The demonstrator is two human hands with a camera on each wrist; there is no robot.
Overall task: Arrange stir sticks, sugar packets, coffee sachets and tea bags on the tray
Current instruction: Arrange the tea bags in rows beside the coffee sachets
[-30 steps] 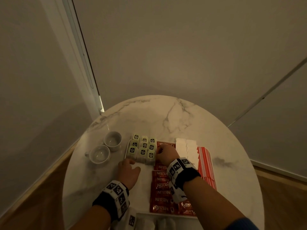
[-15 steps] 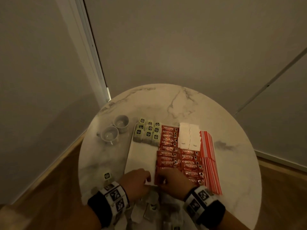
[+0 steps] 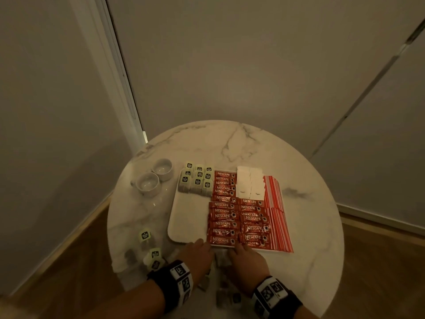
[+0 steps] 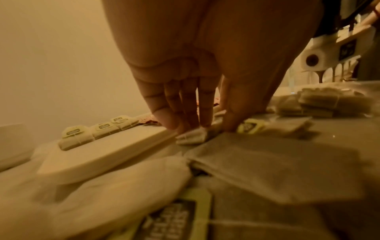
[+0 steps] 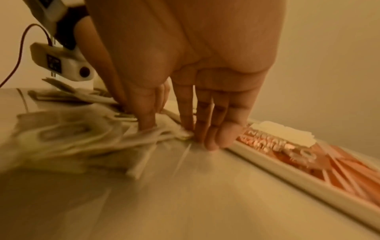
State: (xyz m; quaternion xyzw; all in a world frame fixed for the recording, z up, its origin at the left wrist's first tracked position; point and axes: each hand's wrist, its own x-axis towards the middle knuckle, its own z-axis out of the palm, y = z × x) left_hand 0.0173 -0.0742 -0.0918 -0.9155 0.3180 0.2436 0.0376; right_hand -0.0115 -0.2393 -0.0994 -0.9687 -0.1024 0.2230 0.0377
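Observation:
A white tray lies on a round marble table. Across it from left to right are tea bags, red coffee sachets, white sugar packets and striped stir sticks. Both hands are at the tray's near edge, over loose tea bags on the table. My left hand pinches a tea bag between fingers and thumb. My right hand pinches another tea bag just beside the tray rim.
Two white cups stand left of the tray. More loose tea bags lie at the table's near left and under my wrists. Walls close in behind the table. The tray's near-left part is bare.
Both hands have drawn back from the tea bag rows at the tray's far end to its near edge, where they now pinch loose tea bags.

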